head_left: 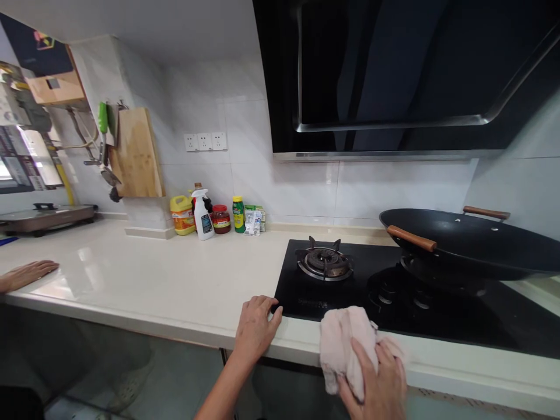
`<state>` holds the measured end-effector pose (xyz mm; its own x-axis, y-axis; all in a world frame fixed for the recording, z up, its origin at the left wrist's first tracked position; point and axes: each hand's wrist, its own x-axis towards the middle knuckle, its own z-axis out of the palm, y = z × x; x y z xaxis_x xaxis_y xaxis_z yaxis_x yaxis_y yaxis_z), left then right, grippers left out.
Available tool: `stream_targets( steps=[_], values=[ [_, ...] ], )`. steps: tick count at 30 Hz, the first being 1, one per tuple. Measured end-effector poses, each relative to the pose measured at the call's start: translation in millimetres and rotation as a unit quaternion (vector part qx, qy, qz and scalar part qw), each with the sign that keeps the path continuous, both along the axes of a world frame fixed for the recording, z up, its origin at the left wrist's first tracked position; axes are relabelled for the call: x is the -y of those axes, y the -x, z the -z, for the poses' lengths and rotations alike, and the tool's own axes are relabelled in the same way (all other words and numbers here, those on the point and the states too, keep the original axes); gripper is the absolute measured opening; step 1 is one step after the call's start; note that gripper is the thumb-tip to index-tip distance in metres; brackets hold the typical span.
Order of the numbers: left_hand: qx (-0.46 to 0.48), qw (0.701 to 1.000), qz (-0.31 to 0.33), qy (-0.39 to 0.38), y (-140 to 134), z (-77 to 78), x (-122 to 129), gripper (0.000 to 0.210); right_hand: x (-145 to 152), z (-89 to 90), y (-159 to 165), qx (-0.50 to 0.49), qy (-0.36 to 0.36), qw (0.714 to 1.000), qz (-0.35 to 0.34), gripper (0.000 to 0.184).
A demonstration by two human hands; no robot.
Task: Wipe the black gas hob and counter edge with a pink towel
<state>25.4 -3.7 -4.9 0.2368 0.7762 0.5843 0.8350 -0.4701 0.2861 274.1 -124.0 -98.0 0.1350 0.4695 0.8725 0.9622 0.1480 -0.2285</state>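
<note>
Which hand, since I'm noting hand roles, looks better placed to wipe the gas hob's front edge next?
Probably the right hand: it holds the pale pink cloth by that edge of the gas hob. The left hand has no cloth, its fingertips at the near-left corner.

No text legible. Label print too small or blurred on yellow plastic jug [182, 221], white plastic spray bottle [203, 217], red-lidded brown jar [221, 221], yellow-capped green bottle [238, 216] and green-and-white packets [252, 221]. Faint lettering near front edge of black glass gas hob [350, 296], unreadable; coloured logo on dark upper-left panel [44, 39], no wording made out.
</note>
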Motion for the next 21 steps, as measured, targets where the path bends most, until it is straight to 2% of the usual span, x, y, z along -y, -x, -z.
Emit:
stream_targets(
  steps=[4,8,11,14,17,21],
  values=[
    [0.001,1.0,-0.003,-0.002,-0.4,-0.1,0.0,0.017,-10.5,-0.3,1.2,0.08,0.034,0.996,0.034,0.059],
    [-0.006,1.0,-0.003,-0.003,-0.3,0.7,-1.0,0.018,-19.8,-9.1,25.1,0.151,0.041,0.988,-0.009,0.076],
    [-0.009,1.0,-0.002,0.002,0.1,0.5,-0.5,0.018,-26.6,-19.6,49.7,0.14,0.059,0.987,-0.048,0.082],
    [-0.012,1.0,-0.002,0.005,0.5,-1.3,1.5,0.018,-30.0,-24.8,60.7,0.109,0.053,0.99,-0.068,0.078],
    [-0.016,1.0,-0.004,0.007,1.2,-3.2,2.9,0.018,-28.9,-22.0,47.1,0.133,0.037,0.987,-0.078,0.073],
    [-0.012,1.0,-0.004,0.005,2.3,-2.7,1.4,0.017,-22.6,-11.5,-3.5,0.188,0.028,0.98,-0.06,0.074]
  ],
)
